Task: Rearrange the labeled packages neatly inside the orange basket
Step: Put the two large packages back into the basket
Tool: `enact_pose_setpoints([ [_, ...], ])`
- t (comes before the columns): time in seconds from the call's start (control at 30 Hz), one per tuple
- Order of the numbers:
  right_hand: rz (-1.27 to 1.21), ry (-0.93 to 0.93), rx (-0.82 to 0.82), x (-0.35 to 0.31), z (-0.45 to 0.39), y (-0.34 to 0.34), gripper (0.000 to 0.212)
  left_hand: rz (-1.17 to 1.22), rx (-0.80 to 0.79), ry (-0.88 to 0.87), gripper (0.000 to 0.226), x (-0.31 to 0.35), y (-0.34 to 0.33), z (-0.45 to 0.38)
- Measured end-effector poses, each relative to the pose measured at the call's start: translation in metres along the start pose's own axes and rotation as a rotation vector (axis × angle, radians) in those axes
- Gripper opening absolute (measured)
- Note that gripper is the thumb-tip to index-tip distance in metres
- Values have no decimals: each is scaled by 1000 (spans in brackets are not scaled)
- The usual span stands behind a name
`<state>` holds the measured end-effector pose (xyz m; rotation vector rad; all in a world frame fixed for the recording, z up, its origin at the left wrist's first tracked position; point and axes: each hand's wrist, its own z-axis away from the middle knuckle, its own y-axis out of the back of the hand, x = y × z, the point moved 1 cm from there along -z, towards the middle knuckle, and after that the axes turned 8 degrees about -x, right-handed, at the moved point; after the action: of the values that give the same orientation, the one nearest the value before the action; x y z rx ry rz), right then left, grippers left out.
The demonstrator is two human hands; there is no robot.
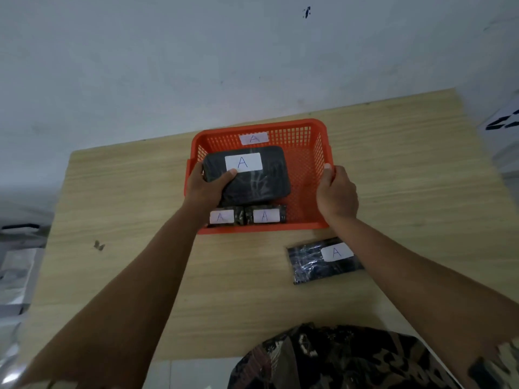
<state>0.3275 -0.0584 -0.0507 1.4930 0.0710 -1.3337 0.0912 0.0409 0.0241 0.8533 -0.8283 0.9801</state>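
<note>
Large package [252, 175]: a flat, dark, rounded-corner rectangle wrapped in glossy clear film, bearing a white label [243, 162] with a hand-written blue "A". It sits tilted inside the orange basket [306, 164], toward the left side, its near edge lying over the two smaller packages below it.

Left hand [206, 186]: its grip is closed on the large package at the near left corner, thumb on top just beside the white label, the other fingers hidden beneath.

Small packages: two dark, film-wrapped blocks lie side by side along the basket's near wall, the left one [224, 217] and the right one [266, 215], each with a white "A" label facing up. They touch or nearly touch one another; the left one is partly covered by the left wrist.

Orange basket: a rectangular plastic container with perforated lattice walls and a solid rim. A white "A" tag [254, 138] is fixed to the inside of the far wall. The right half of the basket floor is bare.

Right hand [337, 192]: its grip is curled over the basket's right rim, fingertips on the upper edge, palm outside the wall.

Loose package [323, 261]: a fourth dark, film-wrapped item with a white "A" label lies flat on the tabletop [126, 206], outside the basket, near its front right corner and partly under the right forearm.

Tabletop: pale wood grain, set against a whitish wall [168, 66].
</note>
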Motion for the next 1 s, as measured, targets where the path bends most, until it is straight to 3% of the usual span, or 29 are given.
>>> enact_pose_setpoints([
  [0.2, 16, 6, 5, -4, -16, -3, 40, -88, 14, -55, 56, 18, 10, -65],
  [0.47, 50, 50, 35, -1, -15, -9, 33, -261, -99, 25, 59, 13, 18, -114],
  [0.63, 45, 57, 24, -3, -14, -8, 32, -392, -6, 18, 62, 3, 13, -118],
  [0.77, 44, 51, 22, -3, -14, -7, 33, -665, 80, -143, 68, -5, -1, -106],
  [0.9, 44, 46, 16, -1, -14, -7, 33, -909, 118, -228, 52, -19, -10, -97],
  [1.0, 38, 48, 5, -1, -15, -6, 32, -918, 59, -200, 46, -30, -15, -99],
])
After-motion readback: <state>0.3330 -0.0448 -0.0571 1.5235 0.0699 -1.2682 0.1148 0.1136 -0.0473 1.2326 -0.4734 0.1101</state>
